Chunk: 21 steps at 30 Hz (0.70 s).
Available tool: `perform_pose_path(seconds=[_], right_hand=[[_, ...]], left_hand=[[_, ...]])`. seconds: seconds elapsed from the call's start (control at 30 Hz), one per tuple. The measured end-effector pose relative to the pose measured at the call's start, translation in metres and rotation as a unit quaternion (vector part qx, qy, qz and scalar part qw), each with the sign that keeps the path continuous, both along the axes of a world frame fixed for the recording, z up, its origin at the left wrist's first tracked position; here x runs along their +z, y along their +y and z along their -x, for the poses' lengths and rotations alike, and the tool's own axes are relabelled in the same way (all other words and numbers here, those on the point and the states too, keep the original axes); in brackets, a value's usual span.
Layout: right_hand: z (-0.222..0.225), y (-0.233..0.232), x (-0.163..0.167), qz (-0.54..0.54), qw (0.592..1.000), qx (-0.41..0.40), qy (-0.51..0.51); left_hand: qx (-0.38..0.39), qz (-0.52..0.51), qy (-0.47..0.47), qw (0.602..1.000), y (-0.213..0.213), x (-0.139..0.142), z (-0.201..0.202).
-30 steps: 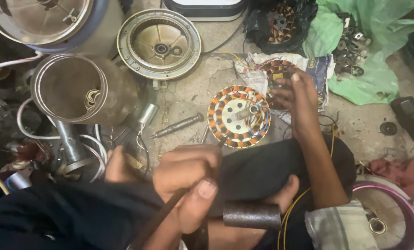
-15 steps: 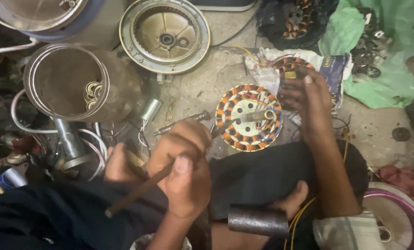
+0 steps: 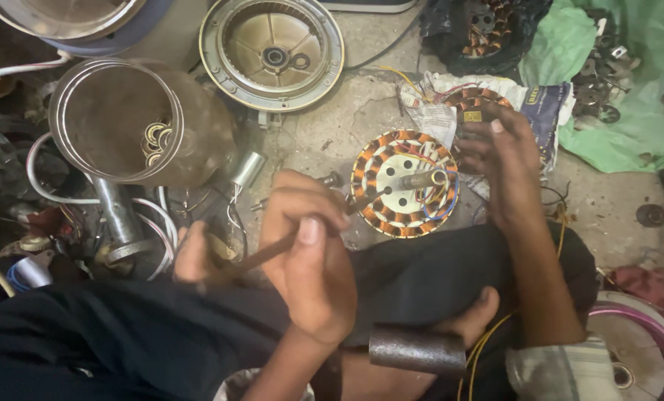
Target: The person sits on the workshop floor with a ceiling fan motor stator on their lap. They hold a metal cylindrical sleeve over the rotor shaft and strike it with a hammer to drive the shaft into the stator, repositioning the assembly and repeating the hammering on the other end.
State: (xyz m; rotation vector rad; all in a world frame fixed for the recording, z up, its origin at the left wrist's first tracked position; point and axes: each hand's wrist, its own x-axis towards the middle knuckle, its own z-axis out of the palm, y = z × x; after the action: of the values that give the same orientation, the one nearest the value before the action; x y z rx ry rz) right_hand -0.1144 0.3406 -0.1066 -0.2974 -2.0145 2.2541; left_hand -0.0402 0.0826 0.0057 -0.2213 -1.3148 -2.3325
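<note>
A round fan stator (image 3: 380, 160) with orange and black copper windings lies on the concrete floor, its steel shaft (image 3: 421, 179) pointing right. My left hand (image 3: 309, 252) is shut on a thin dark rod (image 3: 265, 255); the rod's tip rests on the stator's white centre plate. My right hand (image 3: 504, 152) lies at the stator's right rim, fingers spread and bent, touching the windings. Behind it a second stator (image 3: 474, 100) sits on newspaper. My legs in black trousers fill the foreground.
A metal motor cover (image 3: 272, 52) lies at the top centre, and a tin can (image 3: 116, 122) with washers inside stands to its left. A rusty pipe piece (image 3: 417, 350) rests on my lap. A green bag (image 3: 629, 74) with hardware lies top right, a small capacitor (image 3: 248, 169) beside white wires.
My left hand has swung the rod from pointing low and left toward the stator; its tip now touches the centre plate. My right hand stays at the stator's rim.
</note>
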Motion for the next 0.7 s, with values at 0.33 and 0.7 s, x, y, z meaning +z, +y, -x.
perform_pose_path(seconds=[0.33,0.7], right_hand=[[0.000,-0.005,0.005,-0.019,1.000,0.000,-0.010],[-0.001,-0.007,0.007,-0.022,1.000,0.020,-0.011]], left_hand=[[-0.021,0.006,0.007,1.000,-0.005,-0.003,0.004],[-0.042,0.060,0.015,0.997,-0.006,-0.005,0.005]])
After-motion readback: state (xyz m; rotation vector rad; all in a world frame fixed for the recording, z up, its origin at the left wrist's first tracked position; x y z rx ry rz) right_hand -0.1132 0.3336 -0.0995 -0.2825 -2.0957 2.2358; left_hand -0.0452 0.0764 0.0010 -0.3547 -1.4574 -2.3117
